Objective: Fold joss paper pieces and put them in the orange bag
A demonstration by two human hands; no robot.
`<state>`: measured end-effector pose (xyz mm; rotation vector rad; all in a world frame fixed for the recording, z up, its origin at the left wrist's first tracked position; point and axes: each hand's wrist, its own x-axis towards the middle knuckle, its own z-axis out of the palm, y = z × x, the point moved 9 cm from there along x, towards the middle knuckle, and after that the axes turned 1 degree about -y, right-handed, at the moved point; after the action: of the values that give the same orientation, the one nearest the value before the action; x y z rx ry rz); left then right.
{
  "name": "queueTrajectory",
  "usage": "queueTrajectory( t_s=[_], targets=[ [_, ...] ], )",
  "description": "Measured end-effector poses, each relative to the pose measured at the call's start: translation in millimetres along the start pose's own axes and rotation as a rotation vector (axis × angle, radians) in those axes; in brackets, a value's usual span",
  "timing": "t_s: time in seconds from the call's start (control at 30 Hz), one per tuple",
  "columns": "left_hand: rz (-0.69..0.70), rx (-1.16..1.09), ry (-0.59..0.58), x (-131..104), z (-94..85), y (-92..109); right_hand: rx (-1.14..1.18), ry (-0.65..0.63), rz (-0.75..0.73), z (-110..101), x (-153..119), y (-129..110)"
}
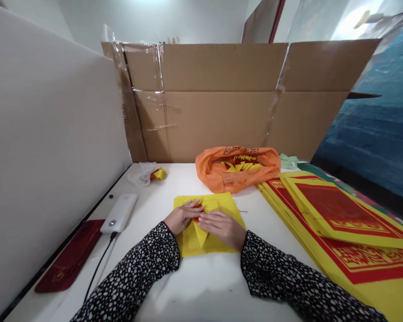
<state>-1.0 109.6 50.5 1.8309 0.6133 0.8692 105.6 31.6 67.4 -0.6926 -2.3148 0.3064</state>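
A small folded yellow-and-red paper (200,237) lies over a stack of yellow paper sheets (228,203) on the white table, one pointed end facing me. My left hand (184,216) grips its left side, fingers reaching across the top. From the right, my right hand (224,227) holds the same piece, its fingers close together and almost meeting the left fingertips. Both hands cover much of the red middle, so the exact folds are hidden. Beneath them, the sheets extend on every side.
Behind the stack sits an orange plastic bag (210,172) with several folded yellow pieces (243,166). Large printed red-and-yellow sheets (356,210) lie right. At left are a white power bank (121,210) with a black cable, a dark red phone (72,255) and a clear bag (141,175). Cardboard (218,112) stands behind.
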Motion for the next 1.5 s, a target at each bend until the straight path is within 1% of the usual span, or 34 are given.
queueTrajectory(
  t_s=[0.03, 0.1, 0.17, 0.23, 0.33, 0.43, 0.5, 0.57, 0.6, 0.63, 0.67, 0.73, 0.77, 0.83, 0.9, 0.93, 1.0, 1.07, 1.13, 1.33, 1.5],
  targets=[
    [-0.020, -0.015, -0.008, -3.7, 3.7, -5.9, 0.032, -0.040, 0.000, 6.5, -4.3, 1.7],
    [-0.061, -0.050, 0.037, -10.9, 7.2, -15.8, 0.086, -0.081, 0.022, 14.8, -12.0, 6.2],
    [-0.083, -0.060, 0.086, -15.9, 9.4, -21.6, 0.127, -0.086, 0.053, 17.6, -17.1, 10.2],
    [-0.085, -0.068, 0.101, -18.0, 12.1, -24.3, 0.165, -0.083, 0.090, 18.2, -19.4, 13.9],
    [-0.084, -0.087, 0.068, -17.9, 14.8, -25.8, 0.215, -0.048, 0.211, 16.7, -17.0, 24.5],
    [-0.077, -0.086, 0.037, -14.8, 8.3, -21.9, 0.312, 0.019, 0.435, 17.0, -10.7, 46.4],
    [-0.105, -0.078, -0.046, -10.7, 5.8, -19.4, 0.394, 0.061, 0.570, 19.6, -6.2, 61.2],
    [-0.169, -0.098, -0.137, -6.9, 4.8, -19.9, 0.437, 0.084, 0.636, 21.9, -0.5, 70.8],
    [-0.202, -0.114, -0.151, -5.1, 2.9, -21.2, 0.436, 0.086, 0.652, 22.4, 2.0, 73.6],
    [-0.229, -0.128, -0.131, -3.4, -0.5, -23.1, 0.423, 0.084, 0.662, 22.4, 3.9, 75.0],
    [-0.254, -0.136, -0.080, -2.0, -5.5, -25.9, 0.401, 0.083, 0.670, 21.8, 4.9, 74.8],
    [-0.299, -0.128, 0.043, -1.3, -14.0, -34.1, 0.304, 0.108, 0.671, 16.7, 4.3, 68.7],
    [-0.318, -0.121, 0.094, -1.7, -16.4, -38.6, 0.220, 0.121, 0.643, 13.5, 3.8, 60.7],
    [-0.339, -0.106, 0.154, -2.4, -18.0, -45.6, 0.021, 0.102, 0.524, 13.5, 2.9, 34.8],
    [-0.340, -0.085, 0.175, -1.6, -18.7, -49.4, -0.151, 0.005, 0.382, 27.7, -1.2, 5.1],
    [-0.340, -0.061, 0.179, -1.0, -19.5, -50.5, -0.206, -0.045, 0.346, 36.9, -5.5, -5.9],
    [-0.340, -0.003, 0.171, 0.7, -21.5, -51.9, -0.288, -0.121, 0.332, 52.9, -14.6, -18.8],
    [-0.332, 0.038, 0.150, 2.4, -22.8, -52.9, -0.335, -0.170, 0.357, 62.5, -20.7, -22.8],
    [-0.322, 0.042, 0.131, 3.4, -23.0, -53.7, -0.350, -0.202, 0.386, 65.7, -22.6, -22.6],
    [-0.350, 0.029, 0.124, 1.8, -21.3, -54.6, -0.351, -0.216, 0.465, 57.9, -21.3, -19.5],
    [-0.373, -0.042, 0.132, 0.2, -18.4, -56.5, -0.345, -0.251, 0.505, 57.1, -24.9, -20.2]
  ],
)
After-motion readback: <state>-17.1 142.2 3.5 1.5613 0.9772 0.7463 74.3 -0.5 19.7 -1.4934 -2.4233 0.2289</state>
